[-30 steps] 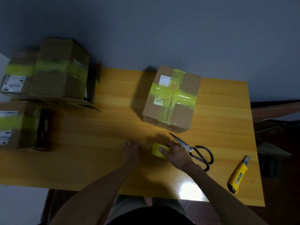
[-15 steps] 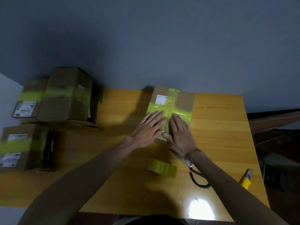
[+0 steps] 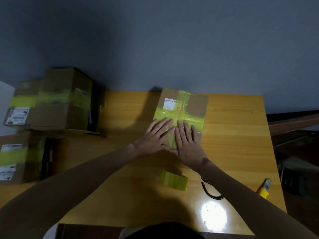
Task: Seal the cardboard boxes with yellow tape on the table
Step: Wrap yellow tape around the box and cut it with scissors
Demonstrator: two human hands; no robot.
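Cardboard box (image 3: 196, 105): brown, matte, rectangular, flaps closed. It sits on the far middle of the tabletop (image 3: 233, 135), close to the back edge. Yellow tape (image 3: 185, 116) crosses its top in two glossy, wrinkled, translucent bands, one lengthwise along the flap seam and one across. A white shipping label (image 3: 170, 103) is in the far-left corner of the top, partly under the tape; its print is too small to read.

Both hands lie flat on the near half of the box top. Left hand (image 3: 155, 135): fingers straight and slightly spread, palm down, fingertips on the cross band, gripping nothing. Right hand (image 3: 187, 140): same pose, just beside the left, fingers over the lengthwise strip, gripping nothing. The thumbs meet near the box's near edge. Both forearms are bare.

Tape roll (image 3: 173, 180): yellow, smooth, lying on the tabletop nearer the person than the box, between the forearms, untouched. Scissors (image 3: 212, 195): only the dark looped handles show, beside the right forearm; the blades are hidden under the arm. Utility knife (image 3: 264, 188): yellow body with a grey tip, near the right edge.

The tabletop is orange-toned wood with visible grain and a glossy finish, with a bright light glare (image 3: 213, 215) near the front edge.

To the left are three more brown boxes, each with a yellow tape band and a white label: a tall one (image 3: 65, 104), one beside it (image 3: 22, 104) and a lower one (image 3: 17, 156). All three are blurred. Behind everything is a plain grey-blue wall (image 3: 155, 40).
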